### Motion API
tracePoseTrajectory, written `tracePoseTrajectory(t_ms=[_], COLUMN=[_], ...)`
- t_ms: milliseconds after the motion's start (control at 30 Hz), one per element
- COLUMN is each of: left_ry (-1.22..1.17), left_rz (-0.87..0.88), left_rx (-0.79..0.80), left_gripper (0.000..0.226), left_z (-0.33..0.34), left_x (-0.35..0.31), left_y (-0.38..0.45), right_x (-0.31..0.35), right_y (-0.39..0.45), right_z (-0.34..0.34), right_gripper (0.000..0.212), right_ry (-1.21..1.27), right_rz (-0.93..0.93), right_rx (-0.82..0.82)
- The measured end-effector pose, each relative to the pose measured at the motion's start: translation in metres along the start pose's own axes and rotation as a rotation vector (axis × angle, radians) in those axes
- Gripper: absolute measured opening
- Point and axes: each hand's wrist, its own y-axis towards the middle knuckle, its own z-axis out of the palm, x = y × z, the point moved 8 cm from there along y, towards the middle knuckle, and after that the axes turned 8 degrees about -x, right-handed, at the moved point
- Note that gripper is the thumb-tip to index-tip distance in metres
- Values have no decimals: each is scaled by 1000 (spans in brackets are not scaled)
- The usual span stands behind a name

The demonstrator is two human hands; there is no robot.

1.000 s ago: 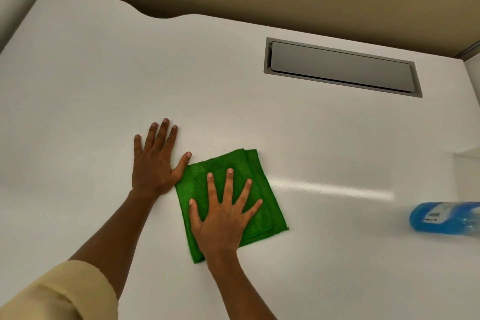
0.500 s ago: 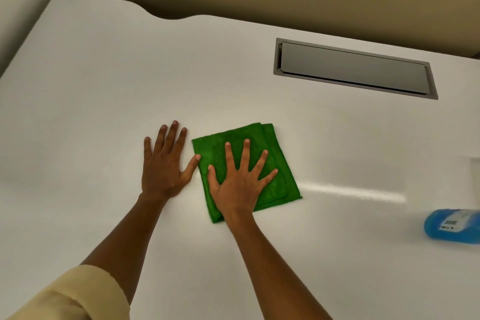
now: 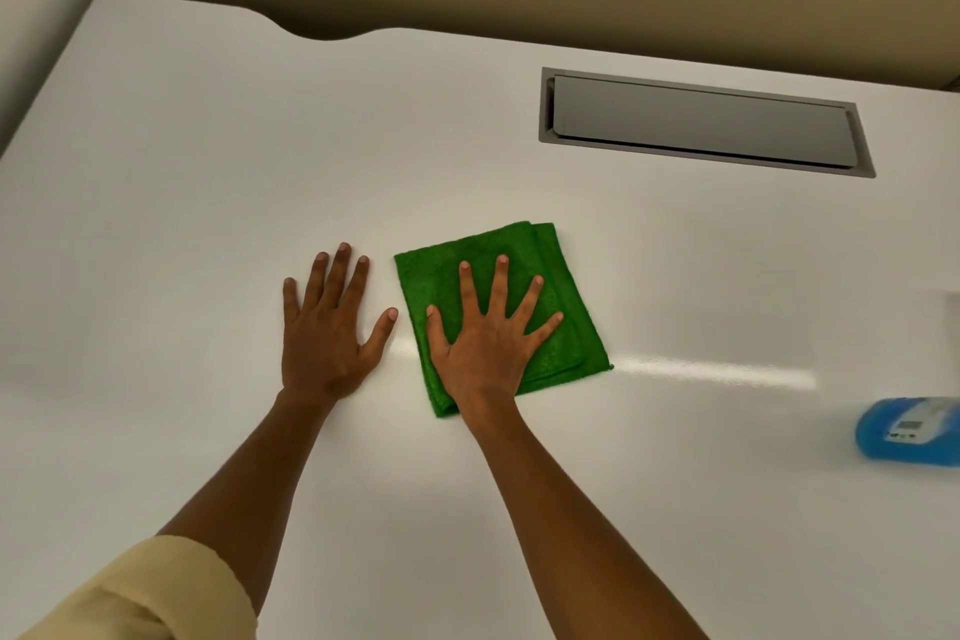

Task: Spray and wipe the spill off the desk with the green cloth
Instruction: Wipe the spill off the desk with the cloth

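1. The wiping step is in hand: the right hand (image 3: 488,348) lies flat on the green cloth (image 3: 563,307), a little below the middle of the frame, pressing it onto the white worktop (image 3: 208,182).
2. The spraying looks done, to judge by the blue spray bottle (image 3: 909,429) lying unattended at the right edge of the frame, well apart from both hands.
3. No spill shows on the worktop around the cloth; only a bright streak of reflected light runs to the right of it, so I cannot tell how much is left to wipe.
4. The right grip is spread wide, fingers (image 3: 500,286) fanned out over the folded cloth, palm down; it pinches nothing and only pushes on the fabric.
5. The left hand (image 3: 327,327) is also spread flat, resting on the bare worktop just left of the cloth; its thumb ends just beside the cloth edge without clearly touching it. It holds nothing and seems to brace the body.
6. The next move likely calls for steady downward pressure while sliding the cloth, so that it does not bunch or unfold under the palm.
7. A grey hatch (image 3: 701,125) sits in the worktop at the upper right, clear of the wiping.
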Motion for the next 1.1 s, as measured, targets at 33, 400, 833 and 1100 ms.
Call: tracePoseTrajectory(t_ms=[33,400,833,1100], left_ry=[1,-13,6,2], left_rz=[0,10,-1,1], left_rx=[2,-2,-3,-5], left_gripper=[75,75,74,74], left_z=[0,-1,-2,-2], left_x=[0,-1,-2,-2], left_y=[0,0,-1,-1], right_x=[0,-13,-118,-164], right_y=[-8,-84,-93,-16], right_z=[0,-2,-20,-32], right_gripper=[71,71,73,74], right_ry=[2,8,-75,-94], right_rz=[-12,-99,47,197], right_rx=[-1,-5,5,16])
